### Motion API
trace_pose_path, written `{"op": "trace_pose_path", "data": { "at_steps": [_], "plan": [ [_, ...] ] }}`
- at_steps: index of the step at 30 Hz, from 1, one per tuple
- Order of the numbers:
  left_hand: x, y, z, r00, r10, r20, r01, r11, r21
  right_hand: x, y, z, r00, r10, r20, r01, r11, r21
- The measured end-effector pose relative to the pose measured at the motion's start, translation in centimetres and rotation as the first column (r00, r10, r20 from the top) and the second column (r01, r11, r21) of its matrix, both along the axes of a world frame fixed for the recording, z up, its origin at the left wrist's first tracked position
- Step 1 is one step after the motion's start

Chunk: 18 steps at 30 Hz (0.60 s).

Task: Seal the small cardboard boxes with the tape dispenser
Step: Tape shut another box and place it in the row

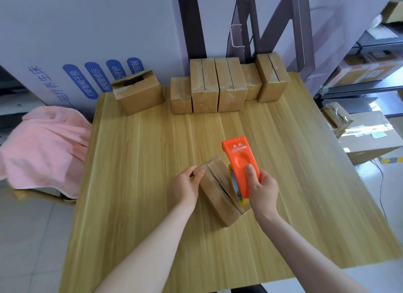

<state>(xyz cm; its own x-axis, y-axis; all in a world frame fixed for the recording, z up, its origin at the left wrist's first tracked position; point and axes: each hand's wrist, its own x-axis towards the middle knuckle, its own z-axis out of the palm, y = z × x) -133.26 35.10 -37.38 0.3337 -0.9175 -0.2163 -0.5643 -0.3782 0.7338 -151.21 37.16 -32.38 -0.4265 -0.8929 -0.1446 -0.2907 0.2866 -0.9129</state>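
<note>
A small cardboard box [218, 194] lies near the middle of the wooden table [135, 183], its closed flaps facing up. My left hand [187, 186] grips its left far corner, thumb on top. My right hand [261, 188] holds the orange tape dispenser [238, 162], thumb pressed into its dished top. The dispenser rests on the box's right side, with the tape roll against the seam. Clear tape shows along the near end of the seam.
Several taped cardboard boxes [218, 85] stand in a row at the table's far edge. One box [137, 92] with loose flaps sits at the far left. A pink cloth [43, 148] lies left of the table. Shelves and cartons [366, 135] stand to the right.
</note>
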Motion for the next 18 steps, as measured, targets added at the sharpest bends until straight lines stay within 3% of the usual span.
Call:
{"op": "trace_pose_path", "data": {
  "at_steps": [3,6,10,12,14,16,18],
  "plan": [
    [0.5,0.0,0.1,1.000,0.002,-0.004,-0.002,0.999,0.034,0.1,-0.1,-0.1,1.000,0.012,-0.003,-0.012,1.000,0.010],
    [0.5,1.5,0.4,0.992,0.072,0.102,-0.080,0.994,0.069,0.1,-1.0,0.4,0.999,0.032,0.013,-0.033,0.999,0.027],
    [0.5,5.1,0.6,0.976,0.110,0.190,-0.135,0.983,0.125,-0.7,-2.3,1.7,0.978,0.018,0.206,-0.021,1.000,0.011],
    [0.4,4.8,1.2,0.924,-0.001,0.383,0.020,0.999,-0.045,-1.6,-2.3,2.5,0.968,-0.016,0.251,0.021,1.000,-0.017],
    [-0.4,3.0,2.3,0.822,-0.248,0.513,0.360,0.924,-0.129,-2.6,-2.1,3.1,0.960,-0.043,0.277,0.054,0.998,-0.032],
    [-2.1,0.6,3.3,0.694,-0.572,0.436,0.643,0.766,-0.019,-3.3,-1.8,3.8,0.956,-0.028,0.292,0.044,0.998,-0.049],
    [-3.5,-0.9,3.4,0.502,-0.776,0.382,0.789,0.592,0.164,-3.7,-1.4,4.7,0.952,0.001,0.306,0.021,0.997,-0.070]
  ]
}}
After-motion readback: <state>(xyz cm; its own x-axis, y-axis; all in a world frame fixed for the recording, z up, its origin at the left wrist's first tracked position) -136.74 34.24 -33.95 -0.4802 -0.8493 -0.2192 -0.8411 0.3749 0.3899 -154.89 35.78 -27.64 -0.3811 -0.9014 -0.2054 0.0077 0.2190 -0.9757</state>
